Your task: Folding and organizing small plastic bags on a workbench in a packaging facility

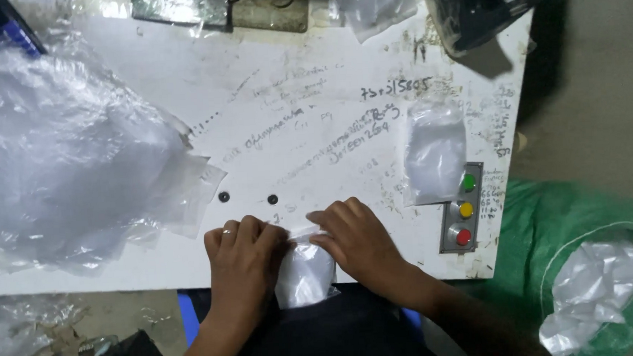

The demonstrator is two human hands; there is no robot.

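Both hands meet at the near edge of a white table [182, 98], over the person's dark lap. Between them hangs a small clear plastic bag [305, 272] with something white inside, its top at the table edge and its body drooping below it. On the left hand [242, 253], which wears a ring, the fingers are curled together and pinch the bag's top left corner. On the right hand [354, 235] the fingers are closed on the top right corner, the fingertips pressing the plastic flat against the table.

Further along the table, to the right, a second filled bag [435, 151] lies flat just above a grey control panel [462, 208] with 3 round buttons, green, yellow and red. A large heap of empty clear bags [63, 155] covers the left of the table. Handwriting is scrawled across the bare surface. Right of the table, a green sack [550, 223] holds crumpled white plastic [600, 286].
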